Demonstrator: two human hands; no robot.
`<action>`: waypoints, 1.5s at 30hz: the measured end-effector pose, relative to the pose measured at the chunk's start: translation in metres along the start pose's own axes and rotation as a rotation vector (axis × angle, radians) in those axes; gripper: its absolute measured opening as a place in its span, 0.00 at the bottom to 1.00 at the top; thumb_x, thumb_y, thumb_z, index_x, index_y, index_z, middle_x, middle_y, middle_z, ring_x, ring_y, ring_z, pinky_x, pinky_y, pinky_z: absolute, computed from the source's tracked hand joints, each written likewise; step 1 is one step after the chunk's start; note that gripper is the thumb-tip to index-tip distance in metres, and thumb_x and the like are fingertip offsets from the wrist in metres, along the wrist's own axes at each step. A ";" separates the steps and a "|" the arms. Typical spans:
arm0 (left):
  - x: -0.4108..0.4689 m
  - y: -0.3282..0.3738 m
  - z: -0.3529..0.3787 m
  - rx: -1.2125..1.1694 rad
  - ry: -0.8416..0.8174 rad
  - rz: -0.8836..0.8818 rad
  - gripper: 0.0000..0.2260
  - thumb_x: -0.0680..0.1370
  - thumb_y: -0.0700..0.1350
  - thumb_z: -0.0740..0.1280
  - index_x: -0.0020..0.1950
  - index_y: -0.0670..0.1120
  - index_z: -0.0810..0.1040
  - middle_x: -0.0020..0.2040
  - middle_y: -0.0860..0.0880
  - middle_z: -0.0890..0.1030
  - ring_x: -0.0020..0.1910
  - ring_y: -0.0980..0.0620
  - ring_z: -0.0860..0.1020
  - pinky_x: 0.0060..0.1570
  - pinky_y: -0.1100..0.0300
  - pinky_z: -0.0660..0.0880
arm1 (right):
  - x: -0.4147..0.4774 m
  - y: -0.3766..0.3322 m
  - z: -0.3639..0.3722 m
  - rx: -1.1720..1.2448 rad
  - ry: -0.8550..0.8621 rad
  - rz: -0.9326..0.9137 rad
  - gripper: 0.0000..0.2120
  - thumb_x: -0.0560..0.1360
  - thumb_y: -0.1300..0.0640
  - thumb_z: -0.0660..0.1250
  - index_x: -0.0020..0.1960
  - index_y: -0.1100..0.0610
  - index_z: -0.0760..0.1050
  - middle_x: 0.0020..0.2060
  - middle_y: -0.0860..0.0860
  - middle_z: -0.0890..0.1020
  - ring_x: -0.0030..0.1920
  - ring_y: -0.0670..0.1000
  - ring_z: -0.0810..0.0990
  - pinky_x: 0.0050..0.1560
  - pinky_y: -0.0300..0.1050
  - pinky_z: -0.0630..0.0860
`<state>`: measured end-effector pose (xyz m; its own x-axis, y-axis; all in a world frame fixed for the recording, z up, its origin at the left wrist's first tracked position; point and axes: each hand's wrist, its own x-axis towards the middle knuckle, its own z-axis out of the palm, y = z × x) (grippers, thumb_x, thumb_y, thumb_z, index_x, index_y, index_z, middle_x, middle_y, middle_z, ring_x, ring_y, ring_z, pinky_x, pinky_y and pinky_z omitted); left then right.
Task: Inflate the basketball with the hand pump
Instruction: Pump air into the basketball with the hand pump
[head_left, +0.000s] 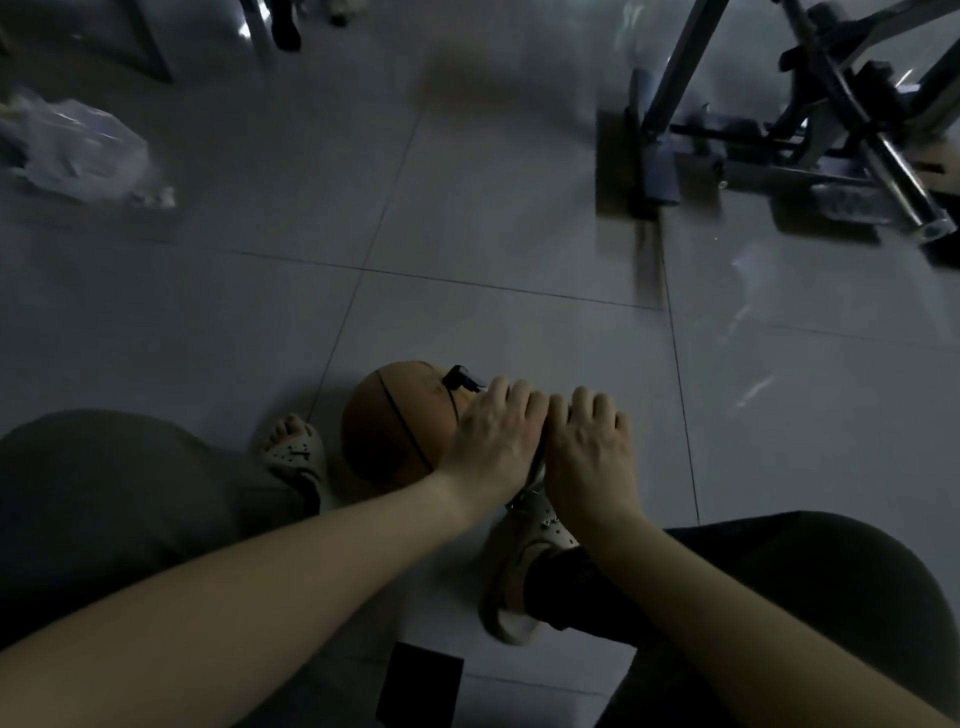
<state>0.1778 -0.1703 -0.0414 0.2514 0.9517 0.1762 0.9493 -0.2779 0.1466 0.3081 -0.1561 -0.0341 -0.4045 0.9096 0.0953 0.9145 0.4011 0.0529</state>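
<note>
An orange-brown basketball (392, 423) with black seams rests on the tiled floor between my two feet. A black pump part (462, 378) sticks up at the ball's top right. My left hand (491, 439) and my right hand (589, 441) sit side by side, both closed over the pump handle, which is almost fully hidden under them. A thin dark strip of the pump (535, 467) shows between the hands. The hands cover the ball's right side.
My feet wear pale perforated clogs, one (296, 457) left of the ball and one (519, 566) below the hands. A metal frame (810, 135) stands at the far right. A crumpled plastic bag (78, 150) lies far left. A flat black object (421, 686) lies near my knees.
</note>
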 end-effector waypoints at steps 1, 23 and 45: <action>0.003 -0.001 0.004 0.003 -0.007 -0.012 0.18 0.75 0.45 0.45 0.50 0.43 0.73 0.44 0.43 0.74 0.42 0.44 0.70 0.42 0.50 0.71 | 0.004 0.001 0.005 0.002 0.008 0.012 0.09 0.71 0.61 0.54 0.48 0.58 0.70 0.43 0.57 0.72 0.42 0.57 0.69 0.41 0.51 0.69; 0.001 -0.003 0.057 0.097 -0.420 -0.058 0.14 0.82 0.47 0.59 0.66 0.44 0.66 0.62 0.42 0.71 0.59 0.44 0.70 0.56 0.52 0.69 | 0.006 -0.001 0.051 0.001 -0.452 -0.015 0.15 0.79 0.52 0.61 0.63 0.56 0.66 0.58 0.55 0.72 0.57 0.56 0.71 0.52 0.48 0.70; 0.004 0.004 0.040 0.055 0.029 -0.067 0.04 0.77 0.42 0.61 0.50 0.47 0.67 0.46 0.45 0.71 0.46 0.46 0.68 0.43 0.52 0.68 | 0.000 0.004 0.040 0.029 0.013 -0.003 0.11 0.71 0.56 0.61 0.51 0.59 0.70 0.45 0.58 0.71 0.43 0.58 0.68 0.42 0.50 0.67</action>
<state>0.1903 -0.1627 -0.0789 0.1822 0.9635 0.1959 0.9730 -0.2054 0.1054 0.3121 -0.1500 -0.0733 -0.4075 0.9068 0.1079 0.9129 0.4074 0.0241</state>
